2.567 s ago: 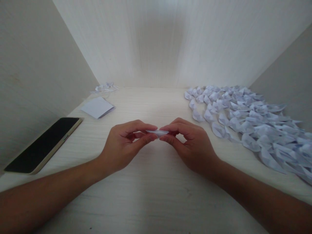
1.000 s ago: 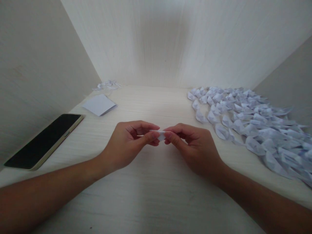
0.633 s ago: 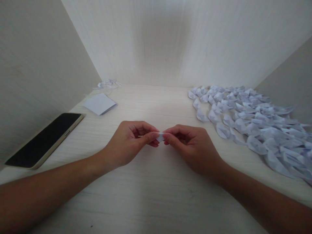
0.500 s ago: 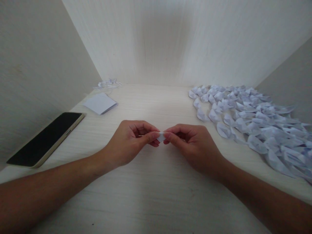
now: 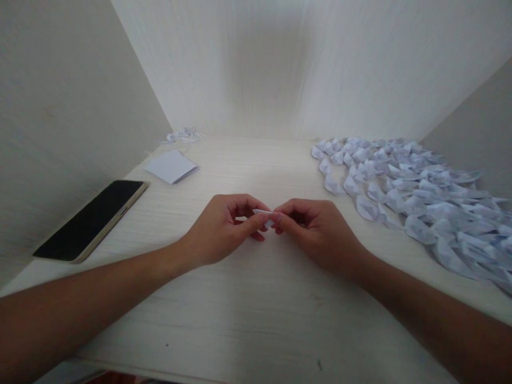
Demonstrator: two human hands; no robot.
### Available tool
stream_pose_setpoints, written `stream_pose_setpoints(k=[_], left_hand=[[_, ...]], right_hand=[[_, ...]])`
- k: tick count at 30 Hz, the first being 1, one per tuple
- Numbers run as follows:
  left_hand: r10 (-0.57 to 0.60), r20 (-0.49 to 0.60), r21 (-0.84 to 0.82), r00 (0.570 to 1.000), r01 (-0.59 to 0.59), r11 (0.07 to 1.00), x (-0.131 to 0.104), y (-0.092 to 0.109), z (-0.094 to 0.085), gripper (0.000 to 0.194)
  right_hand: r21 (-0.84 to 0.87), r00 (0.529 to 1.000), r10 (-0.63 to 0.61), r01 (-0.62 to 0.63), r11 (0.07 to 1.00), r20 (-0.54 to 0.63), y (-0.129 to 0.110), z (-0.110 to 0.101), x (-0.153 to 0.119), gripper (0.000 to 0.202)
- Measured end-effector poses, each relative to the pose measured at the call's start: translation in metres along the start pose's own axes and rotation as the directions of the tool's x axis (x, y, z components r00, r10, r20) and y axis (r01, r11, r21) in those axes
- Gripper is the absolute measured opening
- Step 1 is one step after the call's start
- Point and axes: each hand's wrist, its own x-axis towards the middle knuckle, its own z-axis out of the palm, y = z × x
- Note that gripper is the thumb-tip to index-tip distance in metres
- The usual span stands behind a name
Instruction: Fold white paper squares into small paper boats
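Note:
A small folded piece of white paper point(image 5: 269, 223) is pinched between my two hands above the middle of the table. My left hand point(image 5: 230, 226) holds its left side between thumb and fingers. From the right, my right hand point(image 5: 314, 229) grips it the same way, thumb on top. The fingertips of both hands nearly meet, so most of the paper is covered and its exact shape cannot be made out.
Many folded white paper pieces point(image 5: 414, 205) lie heaped along the right side. At the left are a phone point(image 5: 90, 221), a stack of white paper squares point(image 5: 171, 166) and thin paper scraps point(image 5: 184, 135). Walls enclose the table point(image 5: 240, 320) at the back and sides.
The paper has been turned between my fingers and now shows a thin pointed edge at the left. My camera view has shifted slightly, bringing the table's front edge into sight.

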Motion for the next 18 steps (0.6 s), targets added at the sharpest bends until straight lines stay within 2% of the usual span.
stream_pose_setpoints(k=[5, 9, 12, 14, 18], left_hand=[[-0.051, 0.041, 0.100, 0.998, 0.046, 0.994, -0.0008, 0.0028, -0.0040, 0.018], [-0.045, 0.038, 0.050, 0.998, 0.043, 0.998, -0.0010, 0.0019, -0.0044, 0.018], [-0.024, 0.048, -0.053, 0.999, 0.026, 0.998, 0.0021, -0.0016, -0.0045, 0.017], [0.002, 0.053, -0.132, 0.999, 0.005, 0.991, 0.0043, -0.0033, -0.0046, 0.021], [0.060, 0.037, -0.186, 0.998, -0.052, 0.981, 0.0054, -0.0042, -0.0044, 0.021]], right_hand=[[0.015, 0.999, 0.008, -0.009, 1.000, 0.048, 0.0004, 0.0001, 0.0007, 0.022], [0.090, 0.994, 0.070, -0.078, 0.993, 0.083, -0.0028, -0.0007, 0.0007, 0.023], [0.208, 0.984, 0.151, -0.167, 0.964, 0.092, -0.0018, -0.0045, 0.0020, 0.025], [0.330, 0.973, 0.205, -0.230, 0.916, 0.109, 0.0004, -0.0069, 0.0033, 0.026], [0.581, 0.941, 0.260, -0.338, 0.740, 0.216, 0.0034, -0.0080, 0.0046, 0.027]])
